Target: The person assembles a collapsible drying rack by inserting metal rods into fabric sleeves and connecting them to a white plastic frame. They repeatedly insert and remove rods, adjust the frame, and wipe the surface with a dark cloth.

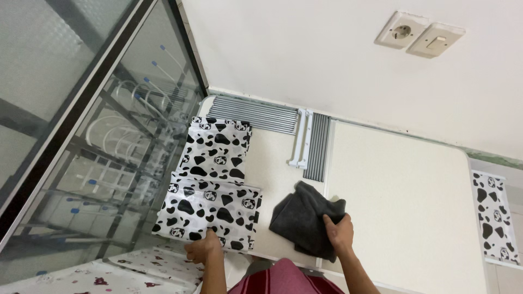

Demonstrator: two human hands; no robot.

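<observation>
Under our right hand (339, 231), fingers closed on near corner of dark grey cloth (305, 218) lying on white table (403, 201); left hand (204, 249), nearer, presses flat on cow-print fabric (210, 209) edge, long axis running away

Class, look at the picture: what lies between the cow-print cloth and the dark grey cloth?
In the head view, only a bare strip of the white tabletop separates the cow-print cloth from the dark grey cloth.
</observation>
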